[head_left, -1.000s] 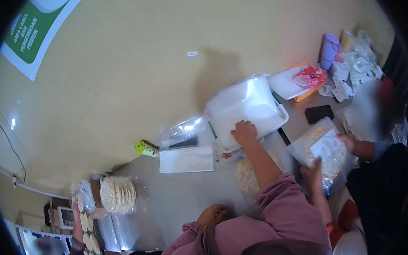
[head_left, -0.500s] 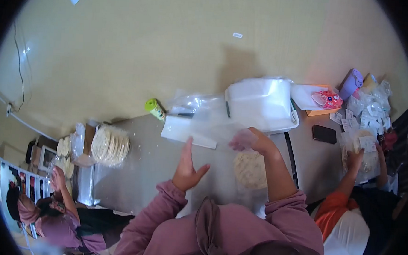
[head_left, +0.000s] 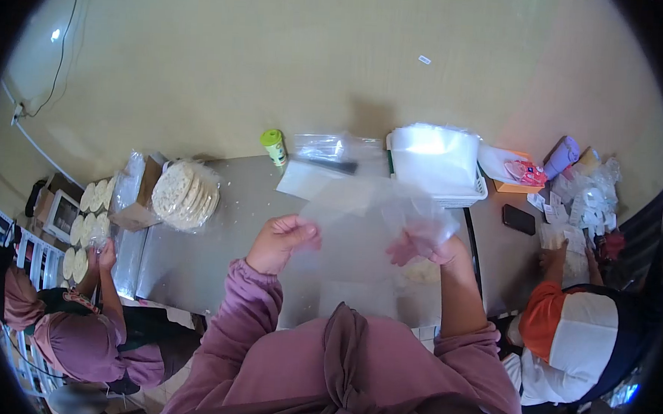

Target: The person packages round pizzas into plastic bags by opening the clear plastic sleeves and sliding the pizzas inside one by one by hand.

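Note:
A thin translucent plastic sheet (head_left: 350,208) is stretched between my two hands above the table; whether it is a bag I cannot tell. My left hand (head_left: 281,242) is closed on its left edge, thumb against fingers. At the other side, my right hand (head_left: 427,246) grips the sheet, which bunches up and partly covers the fingers. Below that hand, a round, flat, pale dough piece (head_left: 422,272) lies on the table, mostly hidden by the hand and the plastic.
Behind my hands are a white basket (head_left: 478,191) of translucent sheets, a white board (head_left: 303,179) and a green canister (head_left: 273,148). Bagged flat rounds (head_left: 186,192) stand left. A phone (head_left: 518,219) lies right. Co-workers stand at both sides, one handling plastic, one a package.
My left hand was open and apart from the plastic; now it has closed on the left edge. The sheet is spread wider, and covers more of the dough piece. The view has shifted slightly.

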{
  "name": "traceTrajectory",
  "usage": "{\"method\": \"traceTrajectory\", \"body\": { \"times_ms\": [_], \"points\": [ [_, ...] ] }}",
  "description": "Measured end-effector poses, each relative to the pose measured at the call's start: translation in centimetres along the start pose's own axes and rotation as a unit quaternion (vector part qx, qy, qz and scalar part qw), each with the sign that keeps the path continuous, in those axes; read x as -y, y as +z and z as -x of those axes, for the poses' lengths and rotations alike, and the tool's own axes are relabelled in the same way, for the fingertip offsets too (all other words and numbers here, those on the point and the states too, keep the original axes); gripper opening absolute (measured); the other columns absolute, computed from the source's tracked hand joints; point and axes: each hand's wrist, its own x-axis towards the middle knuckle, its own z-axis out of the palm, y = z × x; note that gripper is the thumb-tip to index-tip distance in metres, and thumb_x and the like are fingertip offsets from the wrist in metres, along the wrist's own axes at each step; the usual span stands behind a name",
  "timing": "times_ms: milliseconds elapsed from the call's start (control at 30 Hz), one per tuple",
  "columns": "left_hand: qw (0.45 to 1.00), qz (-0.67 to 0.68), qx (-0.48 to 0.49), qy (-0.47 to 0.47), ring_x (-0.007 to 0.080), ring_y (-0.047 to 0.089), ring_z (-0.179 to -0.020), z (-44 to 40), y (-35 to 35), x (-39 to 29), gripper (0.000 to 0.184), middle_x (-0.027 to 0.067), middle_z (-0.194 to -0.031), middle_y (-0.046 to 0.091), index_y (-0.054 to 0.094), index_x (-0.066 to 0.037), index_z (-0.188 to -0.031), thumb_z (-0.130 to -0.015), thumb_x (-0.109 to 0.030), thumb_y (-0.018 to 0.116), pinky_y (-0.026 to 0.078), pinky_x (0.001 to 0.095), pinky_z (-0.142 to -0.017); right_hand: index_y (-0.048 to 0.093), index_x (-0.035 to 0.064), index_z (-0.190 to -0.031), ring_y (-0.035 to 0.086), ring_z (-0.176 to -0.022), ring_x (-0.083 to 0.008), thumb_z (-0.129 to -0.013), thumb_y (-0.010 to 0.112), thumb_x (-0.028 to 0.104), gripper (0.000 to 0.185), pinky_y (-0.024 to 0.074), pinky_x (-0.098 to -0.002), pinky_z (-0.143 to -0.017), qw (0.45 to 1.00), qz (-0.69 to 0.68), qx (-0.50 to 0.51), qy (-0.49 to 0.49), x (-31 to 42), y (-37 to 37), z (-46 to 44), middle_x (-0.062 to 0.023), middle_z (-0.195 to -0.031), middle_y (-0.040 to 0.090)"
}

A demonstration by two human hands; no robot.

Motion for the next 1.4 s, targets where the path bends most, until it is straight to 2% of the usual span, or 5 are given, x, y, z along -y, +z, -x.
{"method": "traceTrajectory", "body": {
  "times_ms": [233,400,800,1133,1400],
  "points": [
    [0.981,-0.117,-0.112,0.111,0.0068,0.054,-0.067,4.0,-3.6,-2.2,0.007,0.0002,-0.074,0.061,0.06,-0.002,-0.081,-0.079,-0.005,0.065,0.044,0.0217,-0.064,0.038,0.0018,-0.128,0.053,-0.106,-0.034,-0.09,0.039,0.047,0.059,0.0428,-0.0493,-0.087,0.919,-0.329,-0.046,-0.212,-3.5,6.6,-1.7,-0.0228,-0.12,0.05],
    [0.948,-0.266,-0.137,0.113,0.0044,0.047,-0.059,7.1,-6.7,-2.4,0.017,-0.004,-0.065,0.054,0.055,-0.005,-0.073,-0.075,-0.009,0.071,0.04,0.0207,-0.055,0.036,0.0041,-0.13,0.042,-0.119,-0.0328,-0.085,0.059,0.021,0.054,0.0348,-0.0424,-0.098,0.864,0.166,-0.425,-0.213,-6.3,10.9,-7.0,-0.0172,-0.128,0.044],
    [0.844,-0.518,-0.049,0.127,0.0327,0.053,-0.054,16.1,-10.3,-3.7,0.03,0.0148,-0.057,0.053,0.052,-0.003,-0.064,-0.07,-0.024,0.073,0.041,0.0382,-0.05,0.067,0.0078,-0.082,0.044,-0.117,-0.0331,-0.075,0.06,0.009,0.01,0.0377,-0.0411,-0.095,0.664,0.693,-0.155,-0.235,-1.7,27.9,-16.1,-0.0126,-0.119,0.053],
    [0.816,-0.503,-0.22,0.179,0.0305,0.056,-0.058,20.9,-14.4,-1.5,0.008,0.0139,-0.07,0.056,0.053,-0.003,-0.078,-0.078,-0.005,0.061,0.043,0.0355,-0.053,0.061,-0.004,-0.092,0.055,-0.094,-0.0348,-0.065,0.05,-0.005,0.029,0.0444,-0.038,-0.083,0.759,0.624,0.041,-0.179,-4.0,29.7,-22.2,-0.0181,-0.1,0.057],
    [0.689,-0.691,-0.215,0.041,0.0314,0.059,-0.095,22.5,-15.5,-0.5,0.056,0.0175,-0.136,0.031,0.045,-0.016,-0.125,-0.073,0.002,0.055,0.052,0.0362,-0.072,0.053,-0.0089,-0.103,0.053,-0.097,-0.0372,-0.065,0.053,-0.004,0.038,0.0443,-0.038,-0.083,0.801,0.563,0.054,-0.194,-2.7,30.8,-25.7,-0.0226,-0.112,0.05]
  ]
}}
